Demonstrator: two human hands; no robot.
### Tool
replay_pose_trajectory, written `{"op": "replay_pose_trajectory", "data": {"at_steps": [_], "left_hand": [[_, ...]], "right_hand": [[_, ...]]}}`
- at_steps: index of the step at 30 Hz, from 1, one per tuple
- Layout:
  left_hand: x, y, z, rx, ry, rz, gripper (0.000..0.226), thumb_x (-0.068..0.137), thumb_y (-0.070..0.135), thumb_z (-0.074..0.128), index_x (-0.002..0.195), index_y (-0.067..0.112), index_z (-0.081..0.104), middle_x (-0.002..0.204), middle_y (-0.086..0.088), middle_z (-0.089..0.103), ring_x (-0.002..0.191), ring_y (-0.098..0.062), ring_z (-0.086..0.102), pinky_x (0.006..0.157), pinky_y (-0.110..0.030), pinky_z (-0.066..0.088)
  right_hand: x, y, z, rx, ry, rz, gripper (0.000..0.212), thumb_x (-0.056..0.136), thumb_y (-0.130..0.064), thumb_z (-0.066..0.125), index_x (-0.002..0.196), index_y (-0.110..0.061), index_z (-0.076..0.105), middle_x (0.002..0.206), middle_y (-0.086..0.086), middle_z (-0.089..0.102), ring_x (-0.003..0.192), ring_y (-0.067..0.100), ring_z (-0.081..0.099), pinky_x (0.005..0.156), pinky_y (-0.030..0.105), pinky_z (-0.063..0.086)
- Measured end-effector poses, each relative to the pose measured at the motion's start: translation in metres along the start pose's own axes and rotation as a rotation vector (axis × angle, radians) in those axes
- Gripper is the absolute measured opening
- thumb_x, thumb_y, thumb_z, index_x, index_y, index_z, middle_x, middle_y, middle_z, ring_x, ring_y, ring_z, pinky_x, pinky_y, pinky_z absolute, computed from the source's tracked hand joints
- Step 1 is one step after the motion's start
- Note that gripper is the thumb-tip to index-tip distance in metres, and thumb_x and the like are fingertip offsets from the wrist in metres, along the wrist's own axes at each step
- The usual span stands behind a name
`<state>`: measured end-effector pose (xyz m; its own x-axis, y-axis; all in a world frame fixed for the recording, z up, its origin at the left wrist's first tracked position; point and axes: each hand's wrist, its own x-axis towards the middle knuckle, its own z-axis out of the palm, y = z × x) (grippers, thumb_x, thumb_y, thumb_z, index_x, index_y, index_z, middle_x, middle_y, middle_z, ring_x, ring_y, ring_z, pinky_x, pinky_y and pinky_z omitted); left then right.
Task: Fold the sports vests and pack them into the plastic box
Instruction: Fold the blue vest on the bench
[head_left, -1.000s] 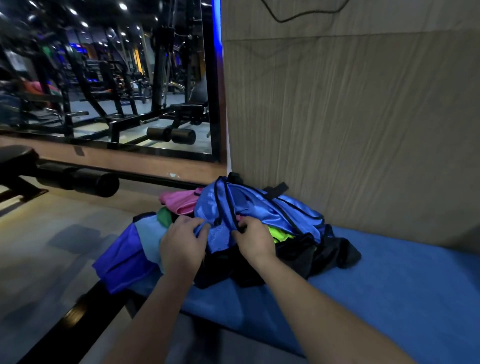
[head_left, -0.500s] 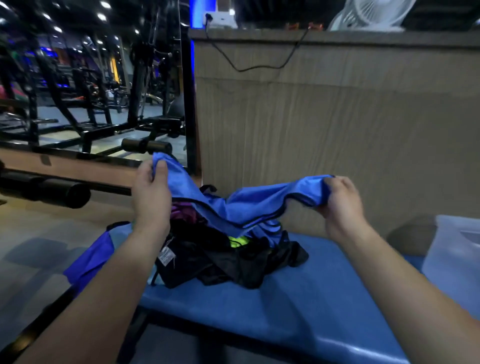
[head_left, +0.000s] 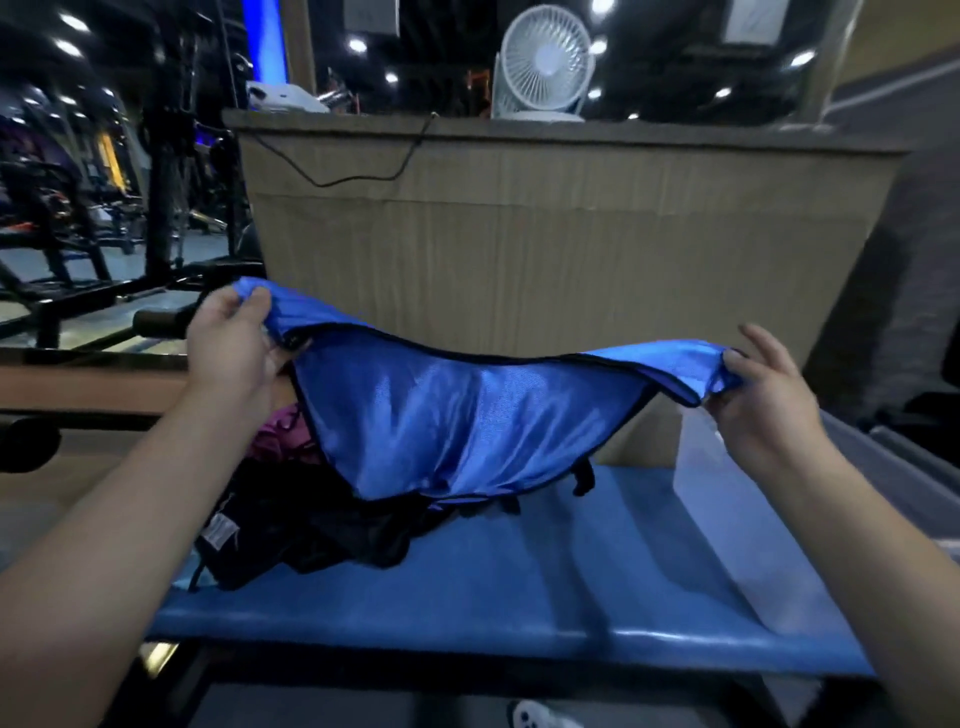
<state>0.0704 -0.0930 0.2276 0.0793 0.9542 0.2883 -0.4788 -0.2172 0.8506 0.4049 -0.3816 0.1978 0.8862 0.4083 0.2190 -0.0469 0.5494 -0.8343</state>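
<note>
I have the blue vest (head_left: 467, 415) strung between my two hands, lifted clear of the table (head_left: 519, 597) and hanging in a shallow sag. My left hand (head_left: 234, 348) has its grip closed on one end, thumb and fingers pinching the bunched cloth up at the higher side; my right hand (head_left: 753, 395) pinches the other end between thumb and forefinger, the remaining fingers spread loose and holding nothing. So the vest's long axis runs straight from one grip to the other, crosswise in front of me, with the body of the cloth drooping below and slightly away from both grips, its lower hem just over the pile of vests (head_left: 311, 519) that lies beneath my left grip. That pile, dark cloth with some pink showing, sits on the left part of the table. The plastic box (head_left: 696, 457) stands below and just beyond my right grip, at the table's right end, translucent and partly hidden by my right forearm, so I cannot see what is in it. The bare stretch of table lies under the middle of the span, nearer to me than the hanging hem. As I judge it, the fold wants the vest laid flat there first, and my right grip is the one nearer the box for packing afterwards. No fold is made yet.
</note>
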Motion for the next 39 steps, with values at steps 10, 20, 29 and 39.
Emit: {"op": "replay_pose_trajectory", "data": {"at_steps": [10, 20, 29, 39], "left_hand": [[-0.065, 0.092, 0.045, 0.052, -0.156, 0.263, 0.025, 0.1, 0.003, 0.048, 0.106, 0.024, 0.06, 0.092, -0.003, 0.063, 0.072, -0.009, 0.064, 0.06, -0.021, 0.055], [-0.158, 0.166, 0.052, 0.148, -0.385, 0.347, 0.048, 0.093, -0.016, 0.046, 0.122, 0.016, 0.067, 0.101, 0.008, 0.076, 0.102, -0.009, 0.07, 0.087, -0.022, 0.057], [-0.183, 0.227, 0.049, 0.084, -0.382, 0.561, 0.055, 0.092, -0.012, 0.058, 0.139, 0.015, 0.053, 0.126, 0.007, 0.066, 0.113, -0.008, 0.066, 0.102, -0.025, 0.05], [-0.096, 0.114, 0.049, 0.308, -0.388, 0.372, 0.062, 0.09, -0.013, 0.053, 0.145, 0.018, 0.047, 0.142, -0.008, 0.057, 0.119, -0.008, 0.063, 0.106, -0.029, 0.048]], "right_hand": [[-0.053, -0.119, 0.011, -0.104, -0.111, -0.277, 0.025, 0.1, -0.006, 0.048, 0.103, -0.015, 0.07, 0.096, 0.007, 0.072, 0.076, 0.019, 0.062, 0.056, 0.023, 0.049], [-0.144, -0.184, 0.033, -0.11, -0.204, -0.402, 0.024, 0.1, -0.005, 0.05, 0.106, -0.016, 0.071, 0.103, 0.006, 0.07, 0.071, 0.011, 0.062, 0.057, 0.02, 0.049], [-0.173, -0.243, 0.046, 0.051, -0.251, -0.564, 0.039, 0.084, 0.001, 0.049, 0.12, -0.009, 0.063, 0.098, 0.012, 0.06, 0.084, 0.021, 0.06, 0.079, 0.043, 0.058], [-0.103, -0.144, 0.042, -0.072, -0.146, -0.39, 0.053, 0.07, 0.005, 0.054, 0.119, -0.016, 0.059, 0.111, 0.004, 0.063, 0.099, 0.019, 0.064, 0.08, 0.032, 0.059]]}}
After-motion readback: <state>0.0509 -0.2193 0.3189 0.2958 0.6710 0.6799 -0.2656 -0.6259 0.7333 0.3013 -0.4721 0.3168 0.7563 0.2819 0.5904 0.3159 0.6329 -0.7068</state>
